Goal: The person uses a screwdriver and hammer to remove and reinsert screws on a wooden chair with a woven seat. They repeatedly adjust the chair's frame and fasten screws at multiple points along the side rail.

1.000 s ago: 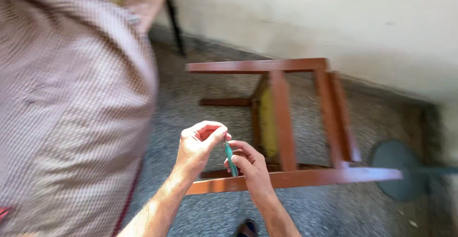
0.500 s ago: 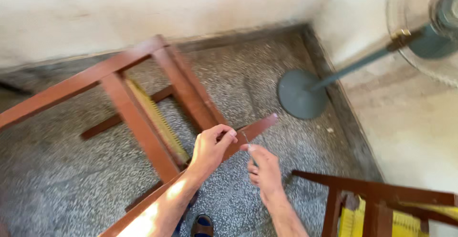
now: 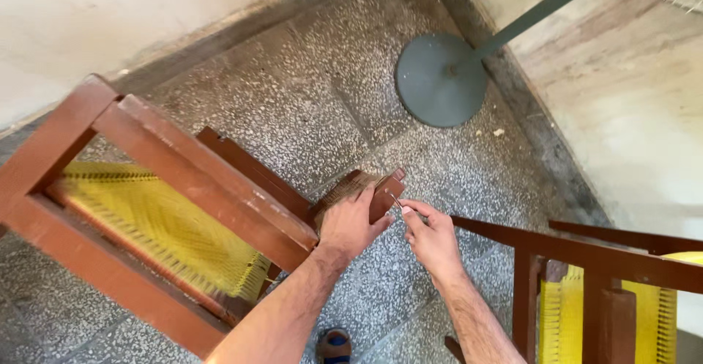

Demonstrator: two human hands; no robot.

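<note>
Change: since half a second ago the view has swung closer over the hands, the fan base has slid up toward the top, and the left hand now covers the end of the chair leg instead of pinching beside it
Left chair: wooden chair [image 3: 183, 181] lying on its side at the left, red-brown frame, yellow woven seat [image 3: 157, 225] showing between the rails
Chair leg: leg end [image 3: 384, 188] sticks out toward the middle of the view, above the speckled floor (its tip is partly hidden under fingers)
Left hand: left hand [image 3: 351, 221] wraps over the leg end from below, fingers curled and closed on the wood, thumb lying along the side
Small tool: thin metal piece [image 3: 395, 201], too small to tell what it is, sits between the two hands with one end at the leg end
Right hand: right hand [image 3: 432, 236] just beside the left, thumb and forefinger pinched together on the thin metal piece, other fingers loosely bent
Floor: grey speckled floor [image 3: 307, 108] under everything; a sandalled foot [image 3: 335, 346] shows at the bottom edge
Fan: round grey fan base [image 3: 439, 78] near the top, its pole [image 3: 542, 9] slanting up to the right
Right chair: second chair [image 3: 586, 261] of the same wood and yellow weave at the lower right, near the right forearm
</note>
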